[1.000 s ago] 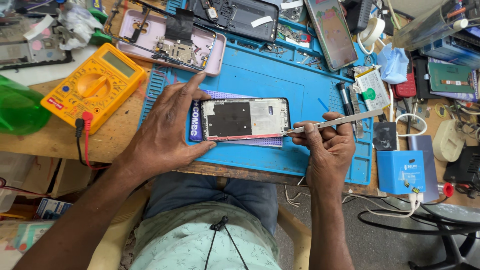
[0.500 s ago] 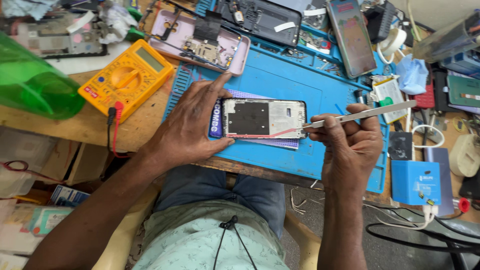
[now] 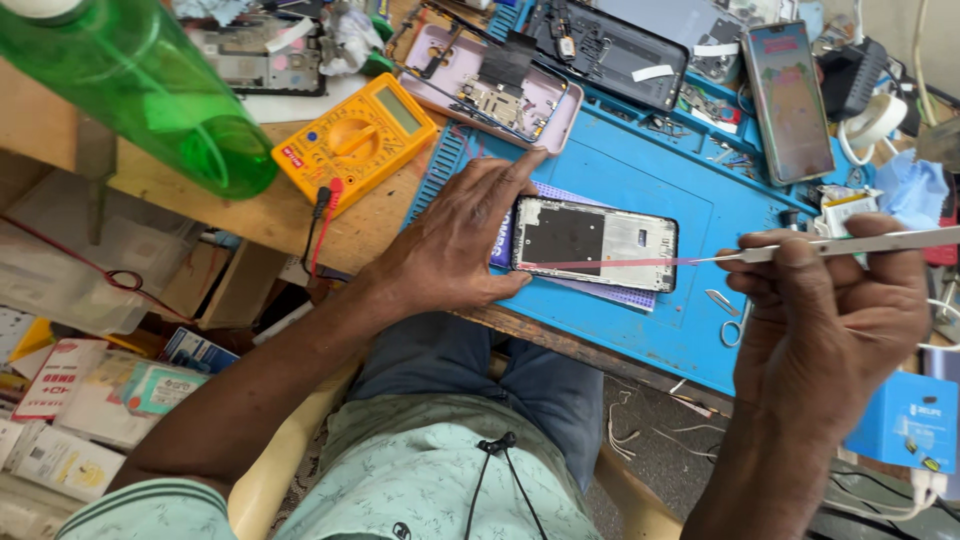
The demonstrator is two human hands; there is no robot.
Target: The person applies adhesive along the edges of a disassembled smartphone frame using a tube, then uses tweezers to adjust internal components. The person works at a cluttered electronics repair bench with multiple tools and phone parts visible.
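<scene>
Cluttered with parts and tools, a wooden workbench (image 3: 360,225) is seen from above, with a blue silicone repair mat (image 3: 640,180) laid over its right portion. At the mat's near edge, a stripped black smartphone frame with a bare grey inner plate (image 3: 596,243) lies flat, long side toward the person.

The left hand (image 3: 455,240) is spread open and pressed palm-down against the left end of the frame; the index finger is extended along the mat above it, and the thumb is set at the frame's lower left corner. Nothing is gripped by this hand.

The right hand (image 3: 830,320) is closed around silver metal tweezers (image 3: 850,246), pinched between thumb and fingers, to the right of the frame and raised off the mat. A thin pink adhesive strip (image 3: 610,264) is held at the tweezer tips and is stretched leftward across the lower part of the frame.

A yellow digital multimeter (image 3: 355,140) rests on the bare wood, left of the mat. A green translucent plastic bottle (image 3: 140,90) lies at the upper left. A pink opened phone housing with exposed boards (image 3: 490,85) and a dark assembled smartphone (image 3: 790,100) are placed at the mat's far edge.
</scene>
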